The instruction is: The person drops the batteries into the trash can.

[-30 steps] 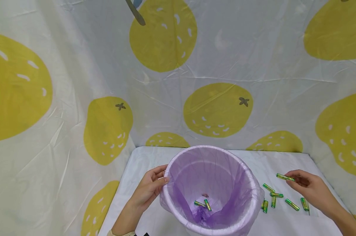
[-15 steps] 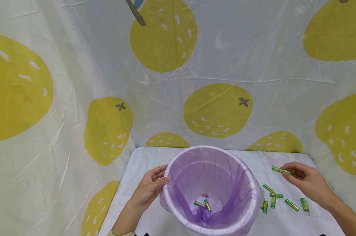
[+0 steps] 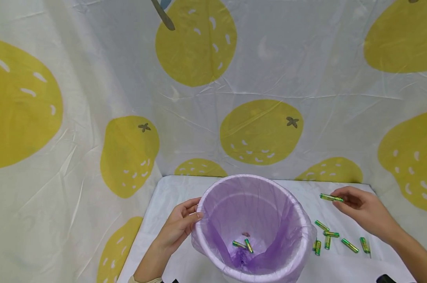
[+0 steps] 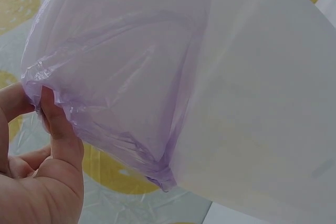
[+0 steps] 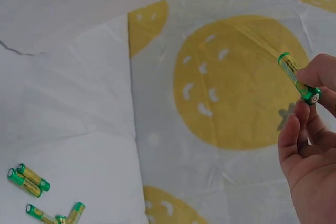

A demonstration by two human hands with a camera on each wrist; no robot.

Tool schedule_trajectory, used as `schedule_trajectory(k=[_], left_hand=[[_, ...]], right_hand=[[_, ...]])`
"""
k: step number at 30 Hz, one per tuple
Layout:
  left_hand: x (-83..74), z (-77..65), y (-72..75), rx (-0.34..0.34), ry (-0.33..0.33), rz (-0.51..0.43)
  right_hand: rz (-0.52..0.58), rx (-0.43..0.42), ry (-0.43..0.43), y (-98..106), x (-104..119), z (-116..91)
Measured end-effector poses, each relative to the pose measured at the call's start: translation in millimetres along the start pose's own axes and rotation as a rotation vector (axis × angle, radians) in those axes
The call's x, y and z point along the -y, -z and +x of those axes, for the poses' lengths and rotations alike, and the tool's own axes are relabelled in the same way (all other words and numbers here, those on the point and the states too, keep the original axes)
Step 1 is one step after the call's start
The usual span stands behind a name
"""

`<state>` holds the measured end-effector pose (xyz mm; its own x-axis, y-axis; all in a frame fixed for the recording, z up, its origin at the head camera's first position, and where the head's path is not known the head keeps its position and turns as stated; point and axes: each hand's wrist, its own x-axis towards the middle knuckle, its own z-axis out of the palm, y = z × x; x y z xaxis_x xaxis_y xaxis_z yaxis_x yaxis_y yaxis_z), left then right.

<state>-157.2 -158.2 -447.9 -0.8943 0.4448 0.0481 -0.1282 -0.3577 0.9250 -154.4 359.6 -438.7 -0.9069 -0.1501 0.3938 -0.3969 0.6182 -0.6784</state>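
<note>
A white trash bin (image 3: 298, 255) lined with a thin purple bag (image 3: 213, 239) stands tilted toward me. My left hand (image 3: 179, 224) grips its rim on the left, thumb over the edge; in the left wrist view the fingers (image 4: 63, 135) press against the bag's folded-over edge. Two green-and-gold batteries (image 3: 248, 245) lie at the bottom of the bin. To the right, above the table, my right hand (image 3: 365, 210) pinches a battery (image 3: 330, 197) between thumb and fingers; the right wrist view shows this battery (image 5: 298, 77) by its flat end.
Several loose batteries (image 3: 350, 245) lie on the white table (image 3: 341, 271) right of the bin, some touching. A curtain (image 3: 185, 129) printed with yellow fruit surrounds the table at the back and sides. A dark object (image 3: 385, 278) shows at the bottom right edge.
My right hand has risen and moved left toward the bin with the battery in its fingers. The left hand and the bin have stayed in place.
</note>
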Motion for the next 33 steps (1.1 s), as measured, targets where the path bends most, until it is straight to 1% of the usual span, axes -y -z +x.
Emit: schedule_trajectory(k=[5, 9, 15, 20, 26, 33], left_hand=[[0.4, 0.1, 0.3, 0.002, -0.004, 0.002], [0.6, 0.3, 0.6, 0.009, -0.009, 0.004], [0.5, 0.3, 0.8, 0.014, -0.013, -0.001], [0.4, 0.0, 0.1, 0.009, -0.012, -0.007], [0.4, -0.1, -0.6, 0.006, -0.010, -0.005], [-0.1, 0.2, -1.2, 0.002, -0.006, -0.002]], right_hand=[[0.013, 0.009, 0.024, -1, 8, 5], [0.040, 0.033, 0.045, -4, 19, 10], [0.112, 0.070, 0.113, -13, 40, 23], [0.141, 0.099, 0.176, -21, 55, 33], [0.140, 0.111, 0.245, -29, 65, 43], [0.173, 0.147, 0.312, -37, 73, 54]])
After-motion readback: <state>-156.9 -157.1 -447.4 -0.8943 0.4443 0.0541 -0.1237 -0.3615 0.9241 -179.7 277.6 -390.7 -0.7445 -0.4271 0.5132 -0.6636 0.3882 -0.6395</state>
